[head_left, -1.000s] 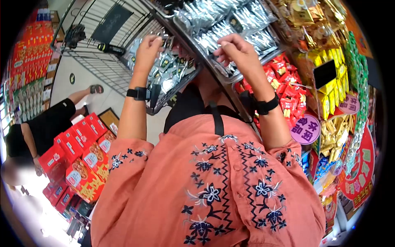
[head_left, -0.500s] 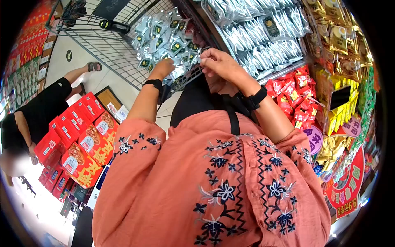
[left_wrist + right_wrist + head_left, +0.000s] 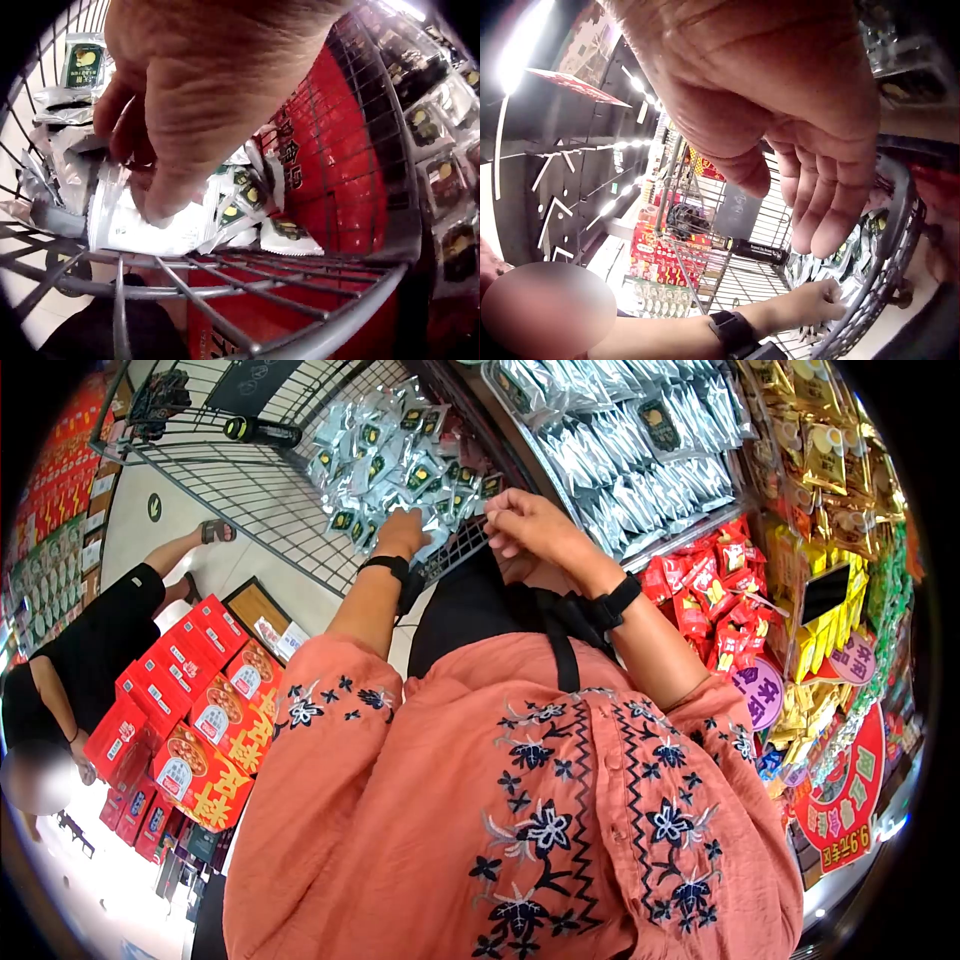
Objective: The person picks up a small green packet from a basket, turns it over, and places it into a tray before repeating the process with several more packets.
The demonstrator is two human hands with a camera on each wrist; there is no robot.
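Over the near end of the shopping cart point(image 3: 215, 510), my left hand point(image 3: 402, 534) reaches down among a heap of silver snack packets point(image 3: 375, 465). In the left wrist view its thumb and curled fingers pinch a whitish silver packet point(image 3: 150, 229), just inside the cart's wire rim. Green labels with a yellow mark show on several packets around it. My right hand point(image 3: 530, 525) hangs between the cart and the display tray, palm down with fingers loosely bent. Nothing lies in its palm in the right wrist view, where the left hand point(image 3: 814, 304) appears beyond it.
On the right, a display tray point(image 3: 640, 470) holds rows of silver packets, with red snack packets point(image 3: 715, 585) beside it. Stacked red boxes point(image 3: 190, 690) stand at left, near a person in black point(image 3: 90, 635). A black bottle point(image 3: 262, 431) lies by the cart's far side.
The right hand has moved from over the display tray toward the cart's edge. The left hand has lowered from above the cart's packets to its near end. The view has shifted too.
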